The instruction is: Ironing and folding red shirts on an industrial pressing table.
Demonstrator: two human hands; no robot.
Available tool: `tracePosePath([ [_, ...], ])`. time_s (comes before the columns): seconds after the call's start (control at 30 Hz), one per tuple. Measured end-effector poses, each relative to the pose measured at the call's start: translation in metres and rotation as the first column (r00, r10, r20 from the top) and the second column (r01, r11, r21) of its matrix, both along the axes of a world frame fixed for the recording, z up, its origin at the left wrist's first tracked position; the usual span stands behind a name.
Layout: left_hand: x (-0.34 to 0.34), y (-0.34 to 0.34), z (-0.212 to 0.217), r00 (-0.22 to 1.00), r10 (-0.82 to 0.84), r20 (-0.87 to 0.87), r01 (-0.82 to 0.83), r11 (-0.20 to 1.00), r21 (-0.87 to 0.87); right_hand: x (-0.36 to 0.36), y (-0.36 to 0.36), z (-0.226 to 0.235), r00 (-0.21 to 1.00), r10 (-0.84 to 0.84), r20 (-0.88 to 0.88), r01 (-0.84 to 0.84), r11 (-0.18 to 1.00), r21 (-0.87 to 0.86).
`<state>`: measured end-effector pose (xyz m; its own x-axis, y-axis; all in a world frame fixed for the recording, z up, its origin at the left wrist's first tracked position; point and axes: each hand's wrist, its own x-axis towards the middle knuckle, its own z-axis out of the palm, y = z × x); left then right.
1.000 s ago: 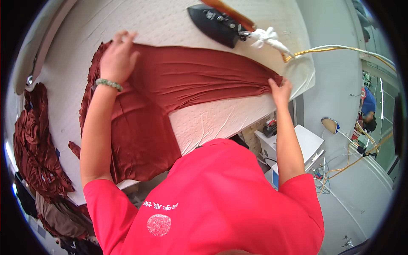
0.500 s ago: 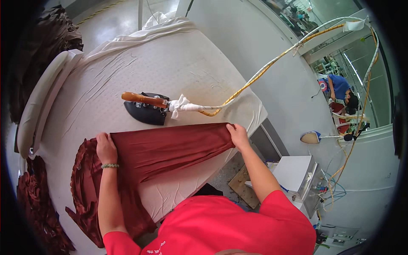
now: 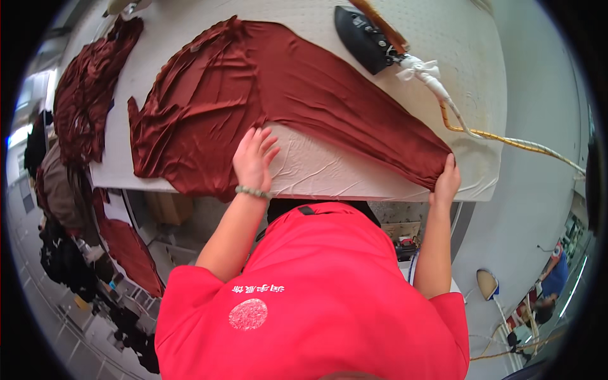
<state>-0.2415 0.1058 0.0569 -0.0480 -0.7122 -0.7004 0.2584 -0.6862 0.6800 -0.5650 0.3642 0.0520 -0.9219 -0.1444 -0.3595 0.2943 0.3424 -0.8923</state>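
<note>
A dark red, satiny garment (image 3: 196,107) lies on a white padded ironing table (image 3: 323,166), its wrinkled body to the left. One long sleeve-like part (image 3: 342,104) stretches flat to the right and narrows to a gathered end. That end is pinched by my right hand (image 3: 446,182) near the table's front right corner. My left hand (image 3: 254,160), fingers apart, is at the garment's lower edge, where the long part meets the body; whether it touches the cloth I cannot tell. Beyond the long part rests a black iron (image 3: 365,43) with a wooden handle.
A white and yellow hose (image 3: 506,140) runs from the iron off to the right, past a pale wall. Another crumpled dark red garment (image 3: 92,92) hangs over the table's left edge. Dark clothes (image 3: 66,190) hang at far left. A person in blue (image 3: 556,273) is at lower right.
My left hand has let go of the upper edge and come down to the lower edge, its fingers now spread. The garment lies flatter; my right hand still holds its end. The view has shifted.
</note>
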Motion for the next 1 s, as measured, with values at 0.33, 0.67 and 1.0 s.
tracePosePath([
  [0.33,-0.012,0.014,0.001,0.996,-0.061,0.066,0.053,0.992,0.116,0.002,0.002,0.017,0.996,-0.019,0.087,0.029,0.994,-0.109],
  [0.67,0.011,-0.023,-0.036,0.871,-0.377,0.317,0.364,0.926,0.1,0.019,0.021,-0.005,0.999,0.015,-0.036,-0.013,0.998,0.056],
  [1.0,-0.091,-0.159,0.001,0.108,-0.022,0.994,0.978,-0.177,-0.111,0.043,0.023,-0.03,0.993,0.088,-0.073,-0.076,0.986,0.151],
])
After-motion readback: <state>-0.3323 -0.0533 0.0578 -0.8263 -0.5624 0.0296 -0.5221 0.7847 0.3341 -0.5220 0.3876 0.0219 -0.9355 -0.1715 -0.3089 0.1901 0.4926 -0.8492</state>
